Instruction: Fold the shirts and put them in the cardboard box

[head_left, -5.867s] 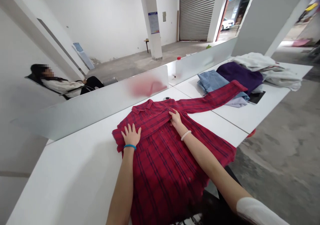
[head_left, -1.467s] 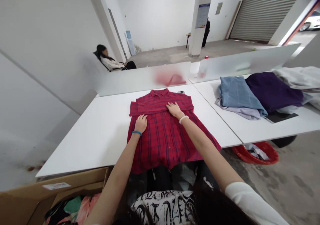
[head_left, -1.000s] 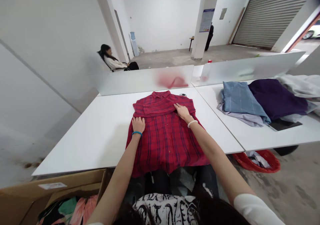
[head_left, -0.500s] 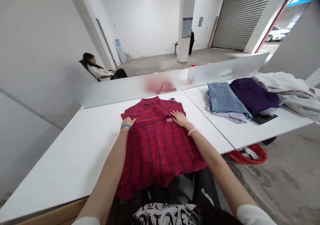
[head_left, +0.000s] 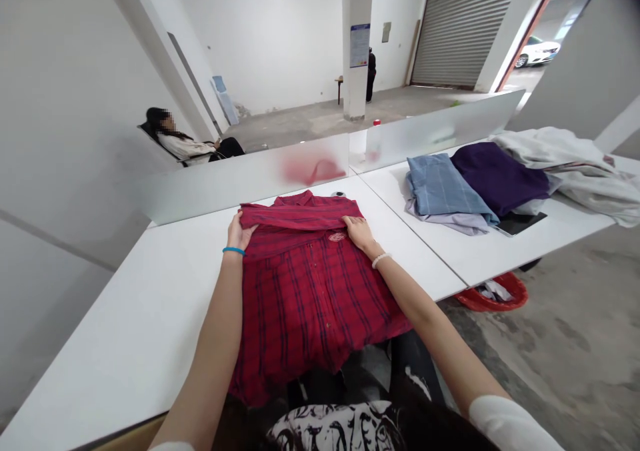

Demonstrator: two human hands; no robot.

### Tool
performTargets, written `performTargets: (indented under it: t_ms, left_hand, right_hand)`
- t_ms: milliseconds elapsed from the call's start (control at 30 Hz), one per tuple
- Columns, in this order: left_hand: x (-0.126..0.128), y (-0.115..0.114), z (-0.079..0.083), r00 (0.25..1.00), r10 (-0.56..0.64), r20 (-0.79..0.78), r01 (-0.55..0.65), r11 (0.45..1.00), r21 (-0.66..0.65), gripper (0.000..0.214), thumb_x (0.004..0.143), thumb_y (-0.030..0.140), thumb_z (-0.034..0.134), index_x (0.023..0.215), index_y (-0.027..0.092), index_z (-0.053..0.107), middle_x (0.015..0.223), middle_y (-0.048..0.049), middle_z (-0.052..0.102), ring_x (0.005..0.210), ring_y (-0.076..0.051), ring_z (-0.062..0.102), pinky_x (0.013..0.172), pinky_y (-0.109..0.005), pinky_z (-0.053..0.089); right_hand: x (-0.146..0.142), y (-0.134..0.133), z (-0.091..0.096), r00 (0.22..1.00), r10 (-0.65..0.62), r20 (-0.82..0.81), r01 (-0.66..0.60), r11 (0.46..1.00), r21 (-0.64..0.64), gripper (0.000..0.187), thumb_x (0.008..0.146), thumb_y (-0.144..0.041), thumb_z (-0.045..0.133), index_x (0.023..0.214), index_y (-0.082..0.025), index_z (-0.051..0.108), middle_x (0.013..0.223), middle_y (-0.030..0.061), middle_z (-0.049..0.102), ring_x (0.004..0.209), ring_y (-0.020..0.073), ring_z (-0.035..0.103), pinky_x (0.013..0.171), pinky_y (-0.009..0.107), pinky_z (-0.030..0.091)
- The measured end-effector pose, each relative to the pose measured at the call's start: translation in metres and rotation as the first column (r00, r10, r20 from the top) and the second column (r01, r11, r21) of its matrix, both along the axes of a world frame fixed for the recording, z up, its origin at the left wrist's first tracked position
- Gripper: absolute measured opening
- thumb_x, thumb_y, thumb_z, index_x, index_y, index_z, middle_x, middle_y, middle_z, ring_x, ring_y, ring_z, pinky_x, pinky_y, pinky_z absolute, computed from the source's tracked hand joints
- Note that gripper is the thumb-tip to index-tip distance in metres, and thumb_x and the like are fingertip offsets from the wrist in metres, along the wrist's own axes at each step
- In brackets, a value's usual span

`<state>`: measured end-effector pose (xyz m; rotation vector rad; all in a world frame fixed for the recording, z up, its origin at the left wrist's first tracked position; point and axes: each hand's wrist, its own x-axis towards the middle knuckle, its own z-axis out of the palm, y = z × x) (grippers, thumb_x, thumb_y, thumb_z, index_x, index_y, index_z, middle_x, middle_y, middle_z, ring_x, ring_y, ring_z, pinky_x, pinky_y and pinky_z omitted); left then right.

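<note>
A red plaid flannel shirt [head_left: 305, 297] lies face up on the white table [head_left: 140, 324], its buttons running down the middle and a small embroidered badge [head_left: 338, 236] near the top. A band of cloth lies folded across the upper part, below the collar. My left hand [head_left: 238, 233] is raised a little at the shirt's left edge, pinching the cloth. My right hand [head_left: 358, 231] rests flat on the shirt by the fold, beside the badge. The shirt's hem hangs near the table's front edge, close to my body.
On the adjoining table lie a blue shirt [head_left: 443, 187], a purple garment [head_left: 500, 177], a pale grey garment [head_left: 570, 171] and a black flat slab [head_left: 520, 224]. A frosted partition [head_left: 245, 184] backs the tables. A red basket [head_left: 493, 296] sits below. A person [head_left: 185, 147] reclines beyond the partition.
My left hand has gone from lying flat to gripping and lifting the shirt's left edge. A band of cloth now lies folded across the top. My view has drifted slightly left.
</note>
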<state>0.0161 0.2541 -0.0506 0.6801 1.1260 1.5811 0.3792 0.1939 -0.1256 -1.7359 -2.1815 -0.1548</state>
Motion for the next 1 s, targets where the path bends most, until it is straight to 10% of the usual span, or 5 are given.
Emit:
performTargets:
  t_ms: [300, 600, 1000]
  left_hand:
    - [-0.017, -0.026, -0.05, 0.981, 0.041, 0.19, -0.01, 0.986, -0.164, 0.023, 0.092, 0.018, 0.039, 0.094, 0.017, 0.061, 0.081, -0.004, 0.069, 0.073, -0.011, 0.065, 0.073, -0.029, 0.055]
    - [-0.011, -0.027, -0.055, 0.973, 0.042, 0.229, -0.024, 0.996, -0.081, 0.02, 0.091, 0.018, 0.044, 0.097, 0.016, 0.063, 0.09, -0.005, 0.071, 0.083, -0.012, 0.066, 0.079, -0.029, 0.055]
    - [-0.017, -0.025, -0.062, 0.981, -0.02, 0.192, 0.029, 0.999, -0.042, 0.02, 0.09, 0.018, 0.045, 0.1, 0.016, 0.062, 0.091, -0.0053, 0.07, 0.088, -0.013, 0.066, 0.083, -0.029, 0.054]
  right_hand:
    - [-0.003, -0.007, -0.002, 0.973, 0.219, 0.07, -0.226, 0.969, 0.105, 0.026, 0.09, -0.016, 0.041, 0.096, -0.017, 0.066, 0.144, 0.0077, 0.042, 0.132, 0.0232, 0.036, 0.107, 0.041, 0.026]
    - [-0.014, -0.004, -0.002, 0.999, 0.032, 0.012, -0.034, 0.983, 0.181, 0.045, 0.084, -0.025, 0.048, 0.127, -0.011, 0.049, 0.15, 0.0155, 0.028, 0.131, 0.0296, 0.035, 0.105, 0.044, 0.028]
    - [-0.018, 0.001, 0.001, 0.996, -0.089, 0.022, 0.083, 0.976, 0.204, 0.034, 0.088, -0.021, 0.042, 0.12, -0.017, 0.054, 0.15, 0.0127, 0.029, 0.128, 0.0285, 0.038, 0.105, 0.047, 0.028]
